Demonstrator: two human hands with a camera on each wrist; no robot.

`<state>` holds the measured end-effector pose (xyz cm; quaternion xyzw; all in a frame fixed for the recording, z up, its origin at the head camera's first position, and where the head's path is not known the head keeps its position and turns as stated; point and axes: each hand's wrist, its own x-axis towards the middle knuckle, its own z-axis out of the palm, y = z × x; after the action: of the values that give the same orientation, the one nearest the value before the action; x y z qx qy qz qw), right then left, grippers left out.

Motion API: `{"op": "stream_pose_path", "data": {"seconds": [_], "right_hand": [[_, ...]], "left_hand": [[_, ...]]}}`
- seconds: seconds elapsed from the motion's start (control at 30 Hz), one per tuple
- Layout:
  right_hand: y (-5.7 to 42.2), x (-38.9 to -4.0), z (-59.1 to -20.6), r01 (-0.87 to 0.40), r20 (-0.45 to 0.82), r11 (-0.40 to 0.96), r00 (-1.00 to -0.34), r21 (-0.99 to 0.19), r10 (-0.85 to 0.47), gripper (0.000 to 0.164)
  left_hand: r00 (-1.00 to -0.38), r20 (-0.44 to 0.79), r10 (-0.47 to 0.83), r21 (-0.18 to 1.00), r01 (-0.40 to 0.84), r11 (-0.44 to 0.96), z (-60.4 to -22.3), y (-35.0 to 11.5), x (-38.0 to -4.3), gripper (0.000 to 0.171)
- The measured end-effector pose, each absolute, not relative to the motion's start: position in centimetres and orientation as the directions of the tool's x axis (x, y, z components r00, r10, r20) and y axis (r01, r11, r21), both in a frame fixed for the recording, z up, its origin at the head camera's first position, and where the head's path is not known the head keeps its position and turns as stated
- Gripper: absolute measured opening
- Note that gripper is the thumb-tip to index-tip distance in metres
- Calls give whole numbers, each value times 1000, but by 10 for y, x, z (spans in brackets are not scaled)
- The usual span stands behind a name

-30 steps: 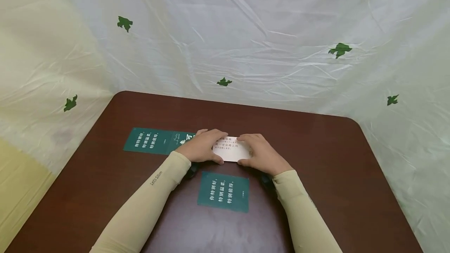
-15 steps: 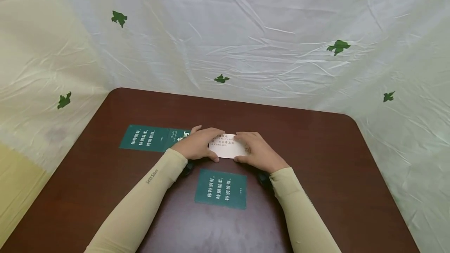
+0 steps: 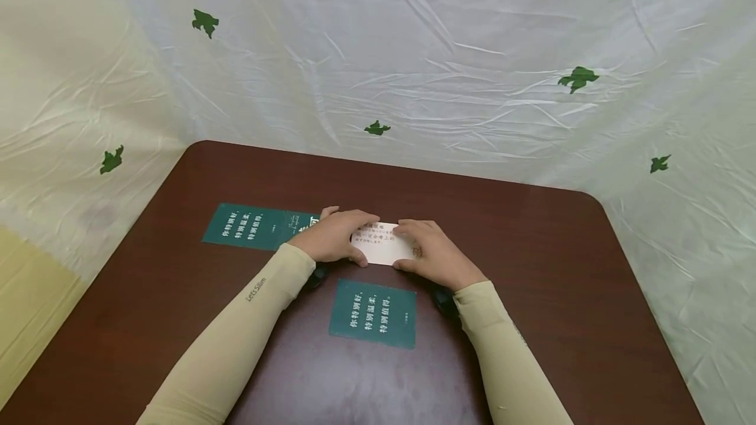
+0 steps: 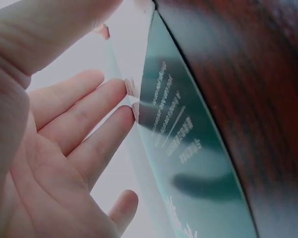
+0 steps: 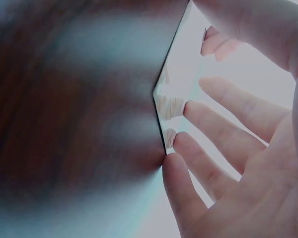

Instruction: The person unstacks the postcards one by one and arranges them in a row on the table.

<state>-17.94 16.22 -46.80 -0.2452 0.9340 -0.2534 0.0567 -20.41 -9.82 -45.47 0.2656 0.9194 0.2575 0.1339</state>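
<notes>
A white card (image 3: pixel 378 253) with lines of printed characters lies on the table between both hands. My left hand (image 3: pixel 331 238) holds its left end, thumb at the near edge and fingertips at the far edge. From the other side, my right hand (image 3: pixel 440 253) holds the right end the same way. In the right wrist view, fingertips meet the edge of the white card (image 5: pixel 176 64). Partly hidden under the left hand is a green card (image 3: pixel 301 220) with white lettering; the left wrist view shows a green card (image 4: pixel 156 134) beside those fingers.
Another green card (image 3: pixel 236 227) with white characters adjoins the left side of the partly hidden one. A separate green card (image 3: pixel 373 313) lies nearer the body, between the forearms. The brown table (image 3: pixel 531 235) has rounded far corners, with a white leaf-print curtain (image 3: pixel 472 97) behind it.
The head view shifts slightly. Both hands keep their places at the ends of the white card, and the green cards stay where they are.
</notes>
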Motion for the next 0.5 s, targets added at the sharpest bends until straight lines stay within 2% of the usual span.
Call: {"op": "stream_pose_path", "data": {"seconds": [0.5], "right_hand": [[162, -180, -465, -436, 43, 739, -873, -513, -486, 64]], "left_hand": [[-834, -96, 544, 541, 415, 732, -454, -98, -203, 91]]}}
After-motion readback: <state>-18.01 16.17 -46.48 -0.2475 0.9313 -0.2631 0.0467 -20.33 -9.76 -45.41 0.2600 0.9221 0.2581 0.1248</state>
